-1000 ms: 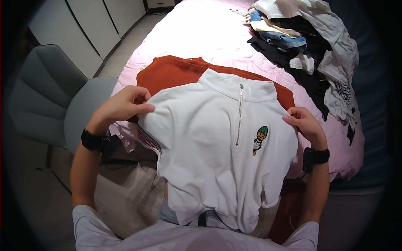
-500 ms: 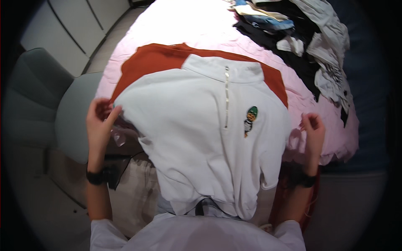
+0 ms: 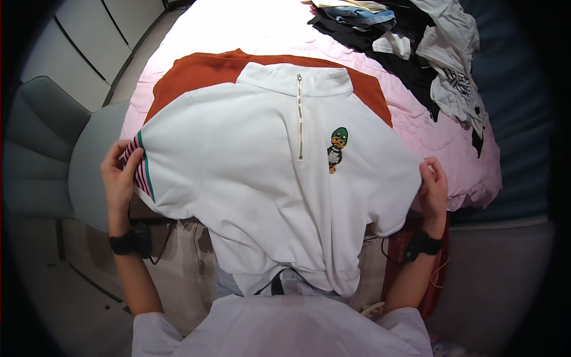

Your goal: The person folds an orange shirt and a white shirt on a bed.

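A white top (image 3: 256,149), spread over a rust top (image 3: 190,74) at the near edge of the bed (image 3: 196,30), is pinched at both sleeves (image 3: 169,154) by left fingers (image 3: 135,159) and right fingers (image 3: 439,169), creases (image 3: 262,232) being best smoothed by even outward tension.

Open from above over the white pullover (image 3: 250,154), with only the left hand (image 3: 121,172) and right hand (image 3: 435,185) at its sleeve ends. Passable beyond the rust-red garment (image 3: 190,74), across the pink bedspread (image 3: 279,38), as far as the clothes heap (image 3: 419,74) at upper right. Reachable too between right hand and heap. Hemmed in leftward by the grey chair (image 3: 89,157), near the left hand, and below by the person's torso (image 3: 279,327).
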Action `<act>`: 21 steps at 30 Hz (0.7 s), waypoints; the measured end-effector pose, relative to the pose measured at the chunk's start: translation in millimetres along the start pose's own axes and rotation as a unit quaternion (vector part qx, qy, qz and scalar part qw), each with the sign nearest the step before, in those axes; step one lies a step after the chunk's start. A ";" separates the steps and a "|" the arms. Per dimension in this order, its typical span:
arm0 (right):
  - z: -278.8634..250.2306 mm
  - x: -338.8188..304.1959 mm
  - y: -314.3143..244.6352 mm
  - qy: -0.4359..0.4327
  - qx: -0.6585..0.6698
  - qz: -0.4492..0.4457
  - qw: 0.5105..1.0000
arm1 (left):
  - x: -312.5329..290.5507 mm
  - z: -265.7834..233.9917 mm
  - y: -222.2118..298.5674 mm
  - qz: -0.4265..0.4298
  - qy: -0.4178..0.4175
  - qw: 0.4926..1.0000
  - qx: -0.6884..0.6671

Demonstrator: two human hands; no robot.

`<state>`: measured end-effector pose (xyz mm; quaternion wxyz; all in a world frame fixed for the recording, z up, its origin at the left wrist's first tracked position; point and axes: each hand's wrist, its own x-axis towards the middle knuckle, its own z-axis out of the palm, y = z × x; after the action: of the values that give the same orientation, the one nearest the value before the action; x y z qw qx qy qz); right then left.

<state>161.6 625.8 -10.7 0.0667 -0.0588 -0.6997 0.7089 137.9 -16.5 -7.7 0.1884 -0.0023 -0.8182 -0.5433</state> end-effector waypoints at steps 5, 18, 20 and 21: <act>-18.9 30.4 15.1 0.079 -0.240 -0.106 0.962 | 0.5 11.6 -2.8 0.051 0.037 0.988 0.145; 63.0 -188.3 70.9 -0.105 -0.018 0.119 0.987 | -234.0 90.0 31.0 -0.168 -0.085 0.982 -0.031; 69.7 -195.6 69.5 -0.138 -0.149 0.065 0.977 | -241.0 102.1 47.2 -0.130 -0.117 0.983 0.051; 74.9 -198.6 57.2 -0.141 -0.146 0.070 0.977 | -240.7 104.0 54.0 -0.144 -0.118 0.979 0.080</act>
<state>343.2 516.3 -68.9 -0.0919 -0.0158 -0.7920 0.6033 340.9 146.6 -69.7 0.0098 0.0670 -0.8671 -0.4936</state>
